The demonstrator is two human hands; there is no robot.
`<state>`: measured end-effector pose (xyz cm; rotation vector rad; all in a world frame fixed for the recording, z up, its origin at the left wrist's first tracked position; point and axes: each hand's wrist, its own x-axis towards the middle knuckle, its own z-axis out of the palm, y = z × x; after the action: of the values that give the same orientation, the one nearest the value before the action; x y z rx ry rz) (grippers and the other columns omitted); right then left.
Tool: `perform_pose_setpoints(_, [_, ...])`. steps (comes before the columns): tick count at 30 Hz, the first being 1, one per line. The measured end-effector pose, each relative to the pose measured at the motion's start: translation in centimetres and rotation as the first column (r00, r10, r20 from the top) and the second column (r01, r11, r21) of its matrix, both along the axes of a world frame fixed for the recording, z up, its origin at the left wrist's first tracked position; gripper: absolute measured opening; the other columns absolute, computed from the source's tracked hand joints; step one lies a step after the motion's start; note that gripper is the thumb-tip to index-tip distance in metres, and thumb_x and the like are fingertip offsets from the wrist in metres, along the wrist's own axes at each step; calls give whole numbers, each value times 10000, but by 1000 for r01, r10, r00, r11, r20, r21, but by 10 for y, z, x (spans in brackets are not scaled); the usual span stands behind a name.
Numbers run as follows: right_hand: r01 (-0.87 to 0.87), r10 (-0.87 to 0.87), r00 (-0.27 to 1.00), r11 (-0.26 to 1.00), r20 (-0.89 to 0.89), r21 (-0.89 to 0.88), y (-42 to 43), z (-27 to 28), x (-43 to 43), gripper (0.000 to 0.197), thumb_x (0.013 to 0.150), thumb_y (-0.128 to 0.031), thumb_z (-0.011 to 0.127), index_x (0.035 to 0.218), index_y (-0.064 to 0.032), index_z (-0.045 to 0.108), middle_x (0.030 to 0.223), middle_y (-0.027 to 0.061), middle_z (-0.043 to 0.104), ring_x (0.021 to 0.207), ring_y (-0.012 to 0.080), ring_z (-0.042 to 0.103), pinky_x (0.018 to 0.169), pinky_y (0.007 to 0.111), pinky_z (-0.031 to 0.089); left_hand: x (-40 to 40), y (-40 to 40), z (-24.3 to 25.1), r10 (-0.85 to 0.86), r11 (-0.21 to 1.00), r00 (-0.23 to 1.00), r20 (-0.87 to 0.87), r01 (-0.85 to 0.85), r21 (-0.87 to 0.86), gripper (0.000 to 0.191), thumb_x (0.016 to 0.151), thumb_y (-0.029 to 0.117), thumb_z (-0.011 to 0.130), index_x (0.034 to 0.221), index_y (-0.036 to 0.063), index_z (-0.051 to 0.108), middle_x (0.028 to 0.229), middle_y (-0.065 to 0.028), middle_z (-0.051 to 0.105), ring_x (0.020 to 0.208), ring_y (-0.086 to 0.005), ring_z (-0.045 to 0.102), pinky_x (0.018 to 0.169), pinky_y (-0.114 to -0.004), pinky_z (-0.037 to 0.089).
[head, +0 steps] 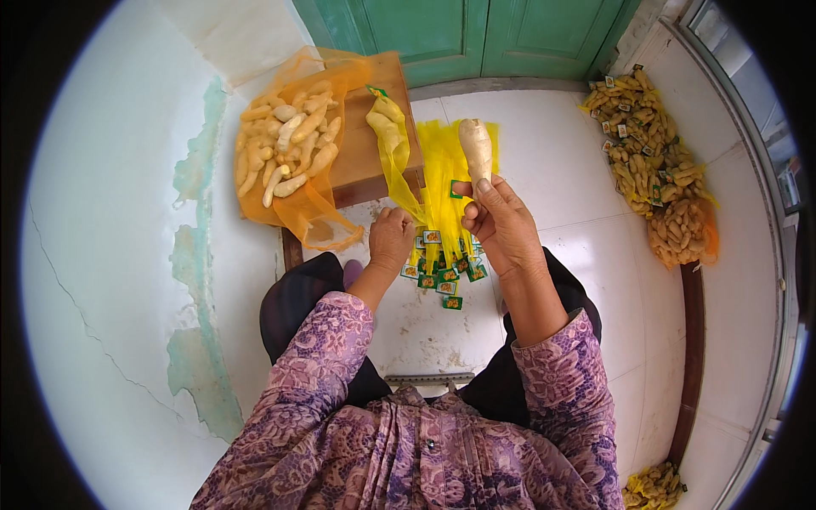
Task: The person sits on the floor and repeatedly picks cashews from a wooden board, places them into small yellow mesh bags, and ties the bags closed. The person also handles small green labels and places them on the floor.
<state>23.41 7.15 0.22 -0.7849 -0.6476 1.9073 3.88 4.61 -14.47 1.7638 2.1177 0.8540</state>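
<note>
My right hand (500, 220) grips the lower end of a pale, peeled-looking root (477, 148), probably ginger, held upright above the floor. My left hand (390, 237) is closed at the open end of a yellow mesh bag (398, 169) and appears to grip its edge; the fingertips are hidden. That bag holds a few roots and lies over the edge of a wooden table (376, 185). Also on the table, a large orange mesh sack (350, 102) is full of similar roots (309, 127). Below my hands, many flat yellow mesh bags (440, 153) with green tags (447, 275) are spread out.
Filled mesh bags of roots (631, 121) line the right wall, with an orange mesh bag (682, 233) at their near end. Another pile (655, 488) lies at bottom right. Green doors (421, 32) stand ahead, and a wall with peeling paint (191, 268) is on the left.
</note>
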Motion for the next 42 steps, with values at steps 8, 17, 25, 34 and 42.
perform_pose_setpoints(8, [118, -129, 987, 987, -101, -108, -70, -24, 16, 222, 921, -170, 530, 1097, -54, 460, 924, 60, 600, 666, 69, 519, 639, 217, 459, 12, -23, 51, -80, 997, 995, -67, 81, 19, 332, 717, 124, 666, 1013, 66, 526, 830, -111, 591, 684, -271, 595, 655, -387, 455])
perform_pose_setpoints(17, [92, -94, 995, 989, -13, -115, -95, -41, 8, 242, 905, -178, 560, 1092, -70, 450, 949, 52, 612, 653, 53, 522, 618, 196, 459, 8, 11, 25, -389, 920, 730, -562, 275, -279, 221, 720, 200, 657, 862, 68, 551, 854, -145, 628, 780, -253, 625, 700, -410, 422])
perform_pose_setpoints(25, [56, -62, 991, 997, 121, 56, -94, -50, 2, 255, 862, -178, 609, 1077, -55, 546, 1101, 68, 549, 962, 128, 501, 867, 275, 399, -20, -23, 106, -177, 975, 910, 374, 214, -58, 108, 749, 112, 634, 839, 53, 622, 820, -71, 585, 699, -177, 571, 662, -301, 466])
perform_pose_setpoints(34, [-230, -68, 756, 904, 651, 361, -80, -25, -23, 344, 779, -250, 699, 1012, -20, 591, 1225, 185, 509, 1063, 250, 542, 827, 340, 459, -13, -42, 137, -75, 990, 516, 853, 142, 1, 81, 856, 38, 561, 914, -2, 602, 790, -7, 580, 684, -66, 519, 623, -197, 433])
perform_pose_setpoints(42, [-340, -228, 444, 852, 867, 398, -104, -15, -39, 328, 813, -268, 647, 950, 17, 558, 665, 149, 618, 612, 287, 629, 583, 373, 494, -23, -37, 136, -208, 977, 852, 481, 159, 142, 246, 825, 52, 584, 1064, 9, 543, 665, -31, 550, 609, -116, 530, 587, -258, 447])
